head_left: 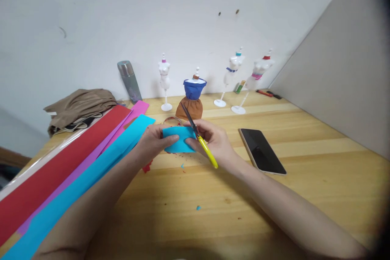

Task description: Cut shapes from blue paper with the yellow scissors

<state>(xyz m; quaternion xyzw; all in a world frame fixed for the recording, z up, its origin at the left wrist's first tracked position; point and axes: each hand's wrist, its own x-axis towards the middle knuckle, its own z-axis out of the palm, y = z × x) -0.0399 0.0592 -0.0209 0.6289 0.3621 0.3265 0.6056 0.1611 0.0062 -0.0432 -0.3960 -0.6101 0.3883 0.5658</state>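
Note:
A small rectangle of blue paper [183, 134] is stretched between my two hands above the table. My left hand [154, 142] pinches its left end, thumb in front. At the right end, my right hand [215, 138] grips the paper with its thumb while also holding scissors [198, 132] with a yellow handle. The blades point up and to the left; how the fingers sit in the handle is partly hidden. Behind the hands stands a mini mannequin in a blue top [195, 89] and brown skirt [190, 109]. A ring-shaped item [172, 120] lies partly hidden behind the paper.
Long strips of red paper [65, 156], pink paper [138, 109] and blue paper [137, 132] lie at left, near brown cloth [82, 103] and a flask [129, 81]. Several white mannequins [164, 75] stand along the wall. A phone [262, 150] lies at right. Scraps dot the table.

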